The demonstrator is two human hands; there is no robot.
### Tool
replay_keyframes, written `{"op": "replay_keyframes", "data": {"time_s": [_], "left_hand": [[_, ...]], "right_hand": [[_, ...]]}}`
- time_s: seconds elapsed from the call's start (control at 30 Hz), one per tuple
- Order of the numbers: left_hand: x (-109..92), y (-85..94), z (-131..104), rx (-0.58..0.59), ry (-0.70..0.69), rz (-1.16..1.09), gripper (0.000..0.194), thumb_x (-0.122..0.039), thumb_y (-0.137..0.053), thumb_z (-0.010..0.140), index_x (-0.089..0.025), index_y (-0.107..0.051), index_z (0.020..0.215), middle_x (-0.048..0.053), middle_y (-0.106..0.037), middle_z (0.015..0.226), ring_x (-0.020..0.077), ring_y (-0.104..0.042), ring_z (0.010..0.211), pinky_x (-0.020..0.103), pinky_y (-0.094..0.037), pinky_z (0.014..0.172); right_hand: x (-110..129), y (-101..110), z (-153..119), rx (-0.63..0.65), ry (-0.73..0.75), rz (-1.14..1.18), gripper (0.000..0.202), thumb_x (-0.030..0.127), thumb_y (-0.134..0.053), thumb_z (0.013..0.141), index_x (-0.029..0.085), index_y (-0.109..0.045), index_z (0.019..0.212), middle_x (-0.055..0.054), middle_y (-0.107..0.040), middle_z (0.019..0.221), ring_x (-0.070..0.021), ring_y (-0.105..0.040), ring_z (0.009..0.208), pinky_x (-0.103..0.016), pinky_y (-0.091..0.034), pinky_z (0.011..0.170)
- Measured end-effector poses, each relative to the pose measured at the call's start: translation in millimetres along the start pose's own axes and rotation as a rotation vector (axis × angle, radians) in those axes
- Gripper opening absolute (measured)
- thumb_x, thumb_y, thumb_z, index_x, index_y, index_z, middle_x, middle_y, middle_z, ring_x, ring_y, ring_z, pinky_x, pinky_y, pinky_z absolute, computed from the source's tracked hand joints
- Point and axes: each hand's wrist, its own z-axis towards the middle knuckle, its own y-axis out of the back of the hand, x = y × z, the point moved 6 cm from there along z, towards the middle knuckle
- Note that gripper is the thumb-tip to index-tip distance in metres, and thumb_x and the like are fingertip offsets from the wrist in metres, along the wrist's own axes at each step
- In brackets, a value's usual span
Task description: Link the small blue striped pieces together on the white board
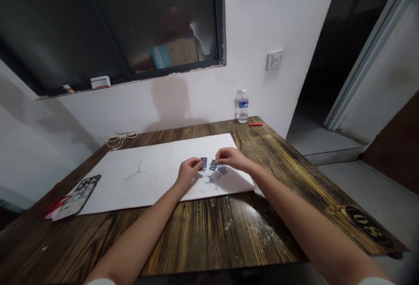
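While the left hand (189, 170) pinches one striped piece (204, 161), its long axis running near to far, the right hand (231, 158) grips a slightly tilted second piece (212, 165) just right of it; loose pieces (223, 170) lie on the white board (170, 152), nearer the right hand.

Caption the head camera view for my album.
Left hand and right hand hold small striped pieces over a white board on a wooden table.

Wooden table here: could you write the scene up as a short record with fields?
Left hand: pinches a small striped piece
Right hand: fingers at a similar piece
Under both: white board, more striped pieces
Table, back right: upright plastic bottle, red stick
Back left: white cable
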Motion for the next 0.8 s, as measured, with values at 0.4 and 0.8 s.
{"op": "replay_keyframes", "data": {"time_s": [0.4,0.8], "left_hand": [[-13.1,-16.9,-18.1,0.121,0.028,-0.098,0.032,-0.04,-0.075,0.064,-0.013,-0.065,0.079,0.005,-0.068,0.072,0.0157,-0.064,0.059,0.028,-0.051,0.061],[-23.1,-1.9,-19.2,-0.097,0.036,-0.092,0.03,-0.037,-0.076,0.061,-0.015,-0.061,0.073,0.0,-0.064,0.063,0.0117,-0.06,0.055,0.022,-0.045,0.055]], "right_hand": [[19.3,-14.4,-6.4,-0.282,0.16,-0.184,0.015,0.032,-0.069,0.069,0.018,-0.064,0.07,0.001,-0.064,0.064,-0.0097,-0.051,0.056,-0.021,-0.038,0.053],[-18.6,19.0,-0.6,-0.26,0.059,-0.424,0.008,0.022,-0.062,0.075,0.019,-0.068,0.079,-0.002,-0.066,0.077,-0.0142,-0.056,0.067,-0.026,-0.039,0.063]]}}
